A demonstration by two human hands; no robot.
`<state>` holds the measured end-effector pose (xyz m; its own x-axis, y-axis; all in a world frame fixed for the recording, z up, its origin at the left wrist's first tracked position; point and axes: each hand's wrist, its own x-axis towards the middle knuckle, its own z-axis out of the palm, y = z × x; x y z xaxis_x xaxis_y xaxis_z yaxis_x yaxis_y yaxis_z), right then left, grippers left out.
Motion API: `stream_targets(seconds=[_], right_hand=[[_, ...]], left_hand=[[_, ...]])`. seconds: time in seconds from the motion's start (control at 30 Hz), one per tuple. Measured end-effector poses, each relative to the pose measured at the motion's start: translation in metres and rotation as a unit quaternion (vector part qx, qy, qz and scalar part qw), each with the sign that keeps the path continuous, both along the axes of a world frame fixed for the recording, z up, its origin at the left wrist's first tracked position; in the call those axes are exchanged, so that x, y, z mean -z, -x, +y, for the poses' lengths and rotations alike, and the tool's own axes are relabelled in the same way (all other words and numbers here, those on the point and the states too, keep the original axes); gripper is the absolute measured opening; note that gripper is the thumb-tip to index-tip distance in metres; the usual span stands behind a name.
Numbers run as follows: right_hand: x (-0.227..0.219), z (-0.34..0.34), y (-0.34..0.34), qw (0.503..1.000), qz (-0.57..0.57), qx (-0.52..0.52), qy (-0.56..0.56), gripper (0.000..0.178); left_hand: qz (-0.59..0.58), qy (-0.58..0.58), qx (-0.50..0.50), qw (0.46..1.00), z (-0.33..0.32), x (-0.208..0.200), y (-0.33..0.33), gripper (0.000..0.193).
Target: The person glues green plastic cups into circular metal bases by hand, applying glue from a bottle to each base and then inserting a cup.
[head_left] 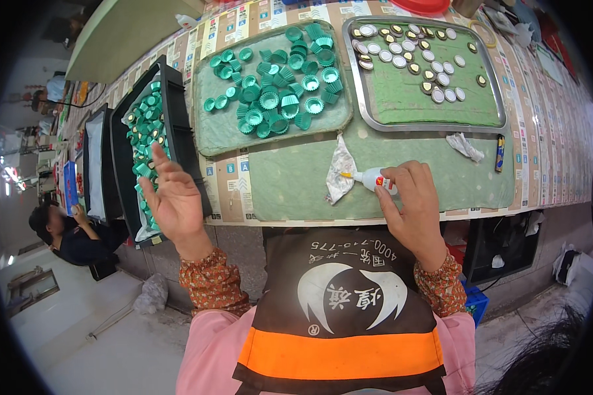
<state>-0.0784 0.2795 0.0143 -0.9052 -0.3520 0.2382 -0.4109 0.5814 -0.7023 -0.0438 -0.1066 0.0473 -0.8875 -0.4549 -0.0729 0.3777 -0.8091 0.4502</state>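
Observation:
My right hand is closed around a small white squeeze bottle with a yellow tip. The bottle lies tilted, its tip pointing left over a crumpled white tissue on the green cloth. My left hand is raised at the near end of a black bin, palm up, with fingers apart and nothing visible in it. Inside that bin lie many green cup-shaped pieces, some with gold-coloured parts. Loose green fluted cups cover a cloth-lined tray ahead.
A metal tray at the right holds small round white and gold pieces. Beside it lie another crumpled tissue and a dark battery-like cylinder. A second black bin and a seated person are at the left.

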Motion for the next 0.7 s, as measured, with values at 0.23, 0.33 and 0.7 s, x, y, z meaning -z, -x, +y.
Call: stream_targets(seconds=[0.23,0.33,0.7], right_hand=[[0.009,-0.01,-0.001,0.988,0.017,-0.042,-0.148,0.05],[0.019,-0.011,0.0,0.985,0.014,-0.04,-0.169,0.052],[0.026,0.001,0.001,0.998,-0.05,-0.006,0.032,0.041]], left_hand=[[-0.153,0.742,0.064,0.649,0.073,0.029,0.048,0.024],[-0.094,0.879,-0.003,0.467,0.103,0.038,0.075,0.025],[-0.09,0.909,-0.056,0.402,0.112,0.061,0.091,0.015]])
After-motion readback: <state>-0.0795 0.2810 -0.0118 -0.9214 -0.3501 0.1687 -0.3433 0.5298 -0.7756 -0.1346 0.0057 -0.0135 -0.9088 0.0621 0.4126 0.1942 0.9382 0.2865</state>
